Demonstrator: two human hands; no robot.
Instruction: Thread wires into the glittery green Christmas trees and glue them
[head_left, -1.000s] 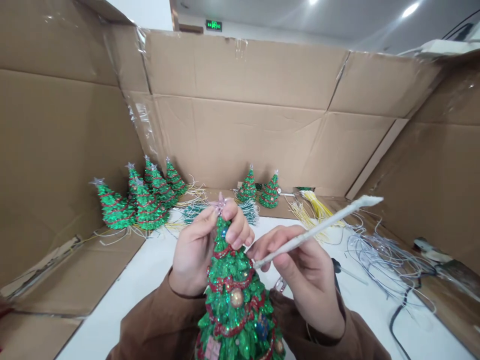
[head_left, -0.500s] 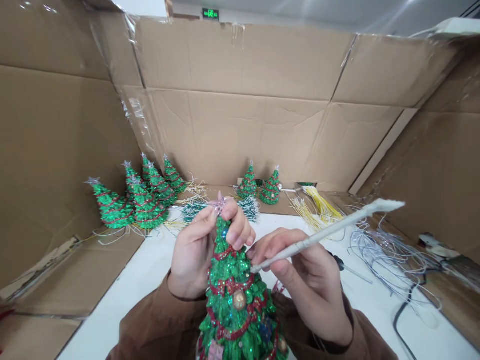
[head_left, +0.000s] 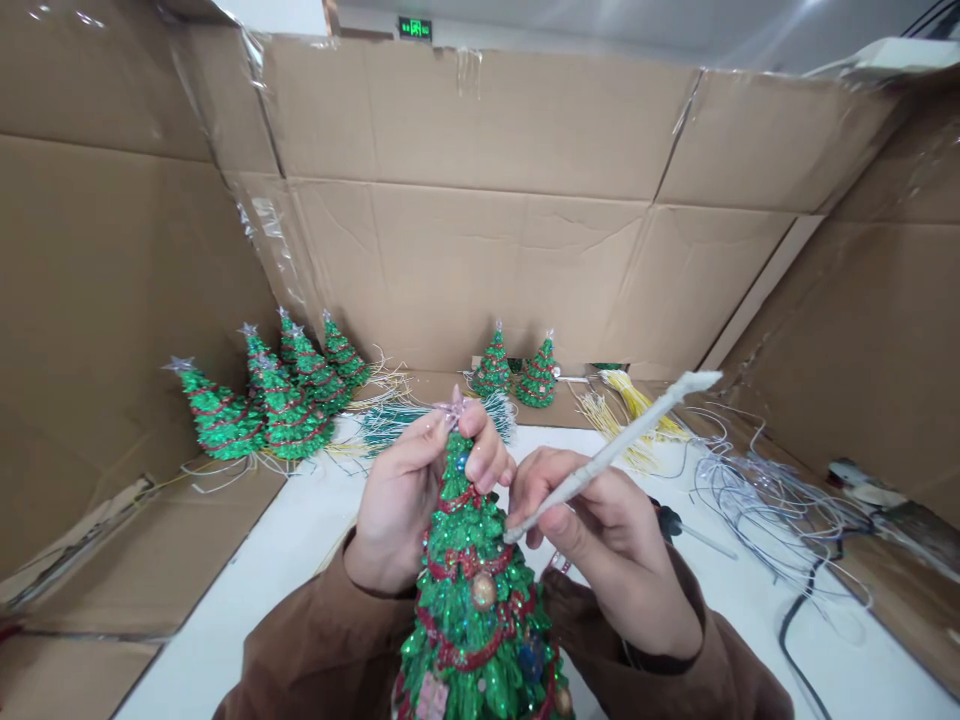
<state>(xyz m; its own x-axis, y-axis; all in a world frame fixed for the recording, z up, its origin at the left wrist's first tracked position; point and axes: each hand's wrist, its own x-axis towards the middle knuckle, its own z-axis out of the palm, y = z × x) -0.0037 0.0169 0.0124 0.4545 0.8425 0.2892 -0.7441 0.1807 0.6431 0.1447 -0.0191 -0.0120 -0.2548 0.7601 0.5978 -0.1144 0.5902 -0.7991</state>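
A glittery green Christmas tree figurine [head_left: 469,600] with red garlands and small baubles stands close in front of me. My left hand [head_left: 420,490] pinches the clear pinkish star [head_left: 452,408] at its top between thumb and fingers. In my right hand [head_left: 600,530] is a thin whitish stick [head_left: 622,440], held like a pen and slanting up to the right. Its lower tip is at the tree's right side, near the upper branches; whether it touches I cannot tell. The tree's base lies below the picture.
Several similar trees [head_left: 292,410] stand at the back left, and two more trees [head_left: 536,370] at the back middle. Bundles of green wires [head_left: 390,425] and yellow wires [head_left: 637,400] lie along the back. Loose grey wires [head_left: 750,500] and a black-handled screwdriver [head_left: 667,520] are at right. Cardboard walls [head_left: 480,250] enclose the white table [head_left: 300,540].
The stick's upper end has swung left and up, so it stands steeper. My left hand and the treetop have shifted slightly right. The whole view has moved a little.
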